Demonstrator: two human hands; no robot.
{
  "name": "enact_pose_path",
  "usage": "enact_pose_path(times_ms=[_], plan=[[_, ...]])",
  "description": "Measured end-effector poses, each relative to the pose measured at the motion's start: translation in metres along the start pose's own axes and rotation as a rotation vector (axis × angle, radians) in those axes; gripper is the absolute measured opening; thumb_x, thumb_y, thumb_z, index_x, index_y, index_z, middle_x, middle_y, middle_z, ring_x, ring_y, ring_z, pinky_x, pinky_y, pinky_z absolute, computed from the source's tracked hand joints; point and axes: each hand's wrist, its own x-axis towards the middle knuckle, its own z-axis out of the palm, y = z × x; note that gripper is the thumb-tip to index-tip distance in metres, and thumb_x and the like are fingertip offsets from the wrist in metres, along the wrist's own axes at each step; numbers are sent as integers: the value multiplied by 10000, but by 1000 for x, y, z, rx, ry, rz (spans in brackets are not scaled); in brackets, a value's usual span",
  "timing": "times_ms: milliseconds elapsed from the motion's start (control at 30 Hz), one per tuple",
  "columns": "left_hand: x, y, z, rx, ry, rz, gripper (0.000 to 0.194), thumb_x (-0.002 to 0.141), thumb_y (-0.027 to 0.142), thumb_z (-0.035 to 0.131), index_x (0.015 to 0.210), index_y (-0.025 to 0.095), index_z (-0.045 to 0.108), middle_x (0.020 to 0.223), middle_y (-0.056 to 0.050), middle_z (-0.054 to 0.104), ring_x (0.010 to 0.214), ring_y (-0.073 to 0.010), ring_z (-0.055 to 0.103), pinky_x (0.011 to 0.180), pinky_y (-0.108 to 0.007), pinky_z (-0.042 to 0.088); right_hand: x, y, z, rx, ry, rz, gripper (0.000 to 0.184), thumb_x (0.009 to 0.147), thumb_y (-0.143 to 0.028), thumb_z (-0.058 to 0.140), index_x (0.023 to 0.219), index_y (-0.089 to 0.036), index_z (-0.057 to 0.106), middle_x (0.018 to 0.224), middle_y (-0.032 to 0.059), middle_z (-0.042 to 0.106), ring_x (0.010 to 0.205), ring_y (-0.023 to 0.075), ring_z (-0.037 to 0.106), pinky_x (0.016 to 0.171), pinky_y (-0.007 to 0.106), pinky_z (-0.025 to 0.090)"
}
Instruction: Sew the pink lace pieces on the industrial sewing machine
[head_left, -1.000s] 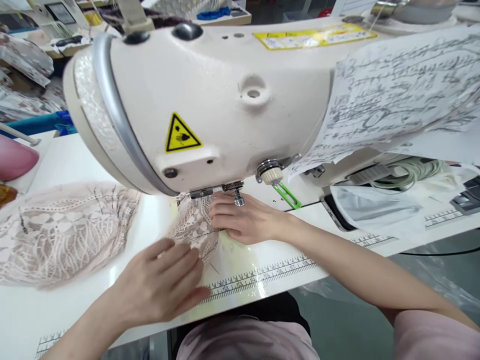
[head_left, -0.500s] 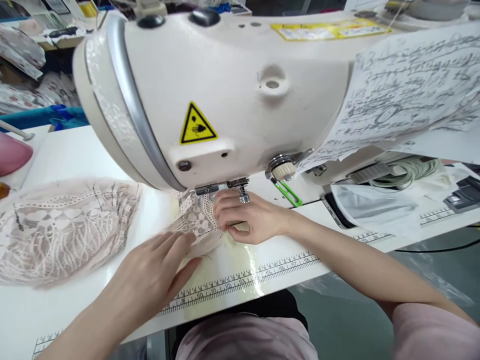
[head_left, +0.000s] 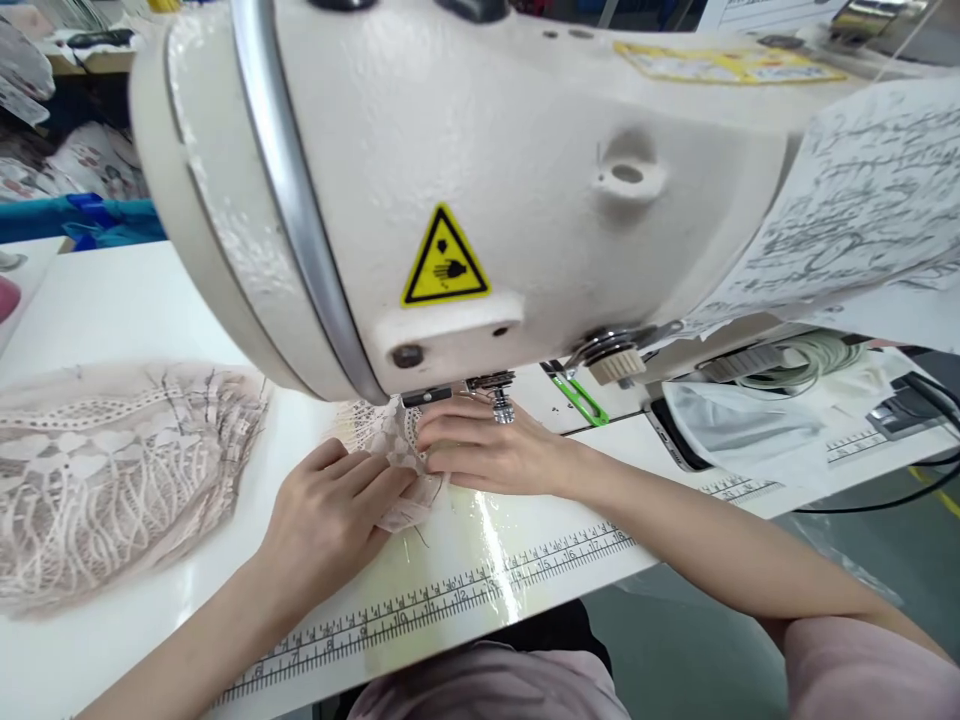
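A small piece of pale pink lace [head_left: 390,440] lies on the white table under the head of a cream sewing machine [head_left: 465,180]. My left hand [head_left: 330,510] rests on the lace's near edge, fingers bent and pressing it flat. My right hand [head_left: 480,450] lies on the lace's right side just below the presser foot [head_left: 495,395], fingers stretched out and together, holding the fabric down. The needle area is mostly hidden by the machine head.
A larger heap of pink lace [head_left: 112,470] lies on the table at the left. A printed ruler strip [head_left: 450,595] runs along the table's front edge. Patterned paper [head_left: 855,220] hangs over the machine's right side; cables and a grey cloth [head_left: 735,420] sit beyond.
My left hand has slid up and right onto the lace, closer to my right hand. My right fingers have flattened out. The camera has moved closer to the machine.
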Motion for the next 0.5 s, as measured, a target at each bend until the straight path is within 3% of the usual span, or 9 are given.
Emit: enact_pose_path(times_ms=[133, 267, 500], plan=[[0, -2, 4, 110, 61, 97, 168, 841, 51, 521, 945, 134, 623, 801, -40, 713, 708, -185, 651, 705, -368, 505, -1, 4, 3, 47, 17, -64, 143, 953, -152, 519, 905, -193, 648, 902, -25, 731, 945, 100, 655, 977, 315, 502], [-1, -4, 11, 40, 28, 102, 183, 865, 147, 523, 1012, 87, 614, 1153, -160, 699, 1131, -271, 641, 981, -411, 527, -3, 5, 4, 43, -77, -24, 168, 965, -160, 493, 983, -192, 657, 945, 12, 725, 939, 101, 657, 825, 258, 566], [-4, -5, 15, 86, -3, 24, 159, 854, 150, 478, 954, 116, 598, 1198, -166, 689, 1087, -255, 677, 830, -325, 610, -3, -2, 6, 16, -157, -21, 206, 961, -110, 468, 1023, -184, 650, 932, 4, 715, 918, 84, 649, 782, 220, 583]])
